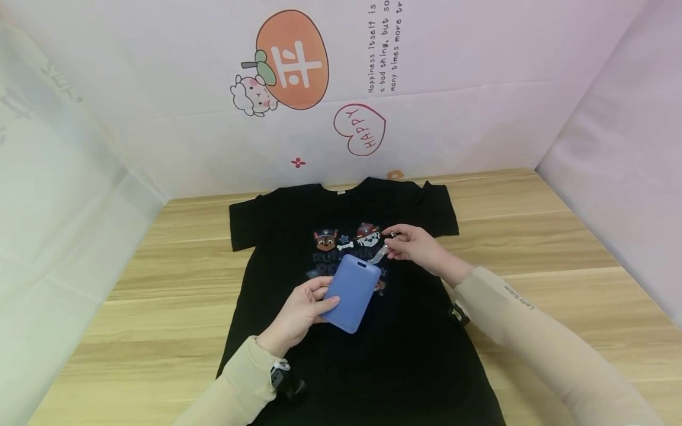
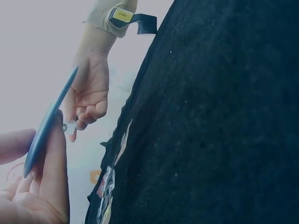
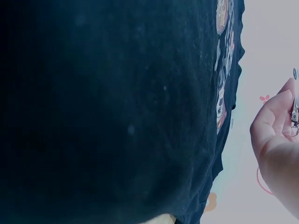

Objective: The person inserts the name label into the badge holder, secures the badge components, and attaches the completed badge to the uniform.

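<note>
Over a wood-grain surface, a blue badge holder is pinched aslant by left fingers, its slotted end toward a strap clip pinched by right fingers.

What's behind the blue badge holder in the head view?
Fingers of the left hand and the black T-shirt are behind the blue badge holder. Some print shows past its edges; whatever it covers is hidden.

Plain blue badge holder, black T-shirt with cartoon-dog print, yellowish wood-grain table
</note>
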